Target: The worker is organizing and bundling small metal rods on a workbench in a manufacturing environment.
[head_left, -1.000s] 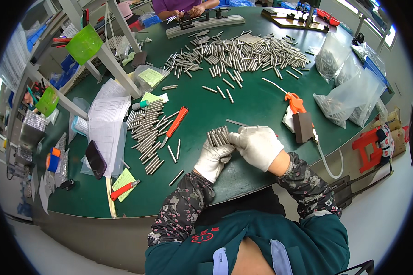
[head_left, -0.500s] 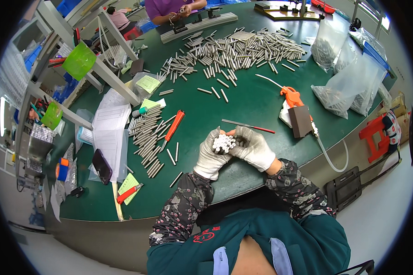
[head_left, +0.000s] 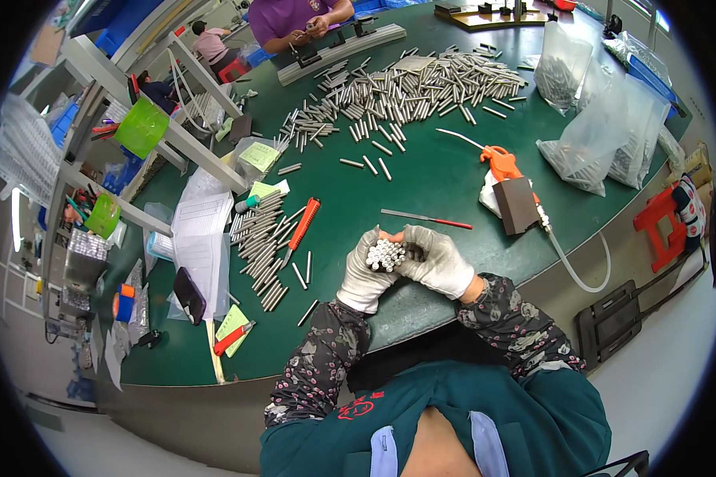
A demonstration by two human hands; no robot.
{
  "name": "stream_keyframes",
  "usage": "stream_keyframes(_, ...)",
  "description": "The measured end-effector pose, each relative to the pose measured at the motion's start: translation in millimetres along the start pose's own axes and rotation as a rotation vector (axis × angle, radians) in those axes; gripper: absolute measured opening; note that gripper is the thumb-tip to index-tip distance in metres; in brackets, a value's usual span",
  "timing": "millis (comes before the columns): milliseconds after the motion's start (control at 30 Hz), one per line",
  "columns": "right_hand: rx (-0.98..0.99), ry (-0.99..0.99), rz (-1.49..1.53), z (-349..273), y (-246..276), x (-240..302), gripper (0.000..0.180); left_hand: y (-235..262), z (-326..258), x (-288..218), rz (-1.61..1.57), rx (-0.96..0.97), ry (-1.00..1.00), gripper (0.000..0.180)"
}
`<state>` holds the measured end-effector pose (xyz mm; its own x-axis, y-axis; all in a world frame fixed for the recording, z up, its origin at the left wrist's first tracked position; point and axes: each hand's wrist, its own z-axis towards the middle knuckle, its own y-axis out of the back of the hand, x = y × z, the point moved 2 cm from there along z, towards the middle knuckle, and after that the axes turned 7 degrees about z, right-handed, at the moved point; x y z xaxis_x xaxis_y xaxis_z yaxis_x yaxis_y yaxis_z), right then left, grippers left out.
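Observation:
Between both gloved hands I hold a bundle of short metal rods (head_left: 386, 254), its round ends facing up. My left hand (head_left: 359, 276) wraps the bundle from the left, fingers closed. My right hand (head_left: 440, 262) closes on it from the right, fingers curled against the rods. The gloves are white, with bare fingertips showing. A thin file with a red handle (head_left: 445, 222) lies just beyond my hands. To the left are loose rods (head_left: 256, 253) in a slanted row, with an orange utility knife (head_left: 302, 230) beside them.
A large heap of metal rods (head_left: 422, 89) covers the far table. At right are an orange air gun (head_left: 501, 163), a brown block (head_left: 515, 207) and plastic bags of rods (head_left: 581, 151). Papers (head_left: 199, 230) and a phone (head_left: 189, 296) lie left. A person (head_left: 294, 20) works opposite.
The view has tilted slightly, so the table looks a little turned. Both my hands stay closed round the bundle of rods, whose end faces show at a slightly different angle.

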<state>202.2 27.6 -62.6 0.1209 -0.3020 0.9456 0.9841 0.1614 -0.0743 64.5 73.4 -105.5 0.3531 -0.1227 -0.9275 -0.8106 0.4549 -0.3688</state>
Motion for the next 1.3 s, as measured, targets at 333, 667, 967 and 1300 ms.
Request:
stream_keyframes(333, -0.013, -0.041, -0.054, 4.0, -1.6, 8.1, 0.035, 26.6, 4.9, 25.2, 0.380, 0.049, -0.198, 0.074)
stream_keyframes(667, -0.059, -0.057, -0.082, 4.3, 0.5, 2.9, 0.034, -4.6, -5.9, -8.3, 0.433, 0.053, -0.304, 0.059)
stream_keyframes(967, -0.031, -0.107, -0.003, 4.9, 0.3, -3.6, 0.035, 0.0, -3.9, -3.8, 0.379, 0.088, -0.208, 0.058)
stream_keyframes(1300, -0.122, -0.161, 0.082, 7.7, -2.9, -3.5, 0.034, 7.6, 1.9, -1.2, 0.409, 0.106, -0.173, 0.074)
